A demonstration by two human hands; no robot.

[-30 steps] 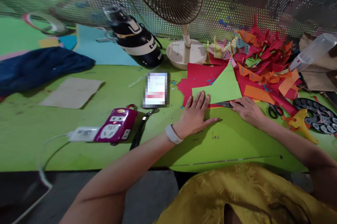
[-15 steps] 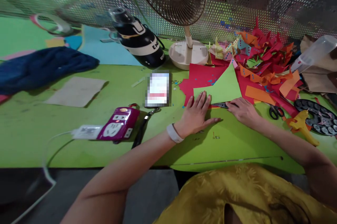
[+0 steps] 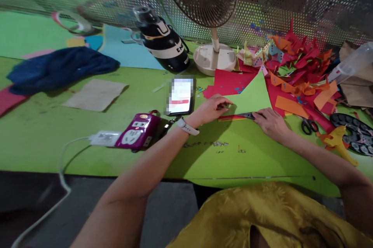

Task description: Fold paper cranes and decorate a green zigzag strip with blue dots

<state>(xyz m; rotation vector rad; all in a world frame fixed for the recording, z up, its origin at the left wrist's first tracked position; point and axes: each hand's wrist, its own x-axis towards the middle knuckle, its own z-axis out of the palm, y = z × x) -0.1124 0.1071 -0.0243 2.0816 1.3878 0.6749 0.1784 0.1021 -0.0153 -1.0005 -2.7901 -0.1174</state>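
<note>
My left hand (image 3: 212,109) is raised at the left edge of a light green sheet of paper (image 3: 253,94). Its fingers are half bent and a little apart, with nothing visible in them. My right hand (image 3: 270,123) rests at the sheet's lower right corner, closed around a dark, tapered tool (image 3: 248,115) whose point faces left. Most of the tool is hidden in the fingers, so its kind is unclear. Thin red and yellow paper edges (image 3: 230,117) show just left of its tip. Red paper (image 3: 231,81) lies beneath the green sheet.
Cut orange and red paper pieces (image 3: 309,59) are heaped at back right. Scissors (image 3: 309,126), a yellow glue gun (image 3: 338,143) and a round black tray (image 3: 354,133) lie right. A phone (image 3: 181,96), purple power socket (image 3: 138,130), bottle (image 3: 166,42) and fan (image 3: 214,59) stand left and behind.
My left hand has lifted off the green sheet, where it lay flat, and its fingers have bent. The right hand stays with the dark tool. The whole view has shifted slightly.
</note>
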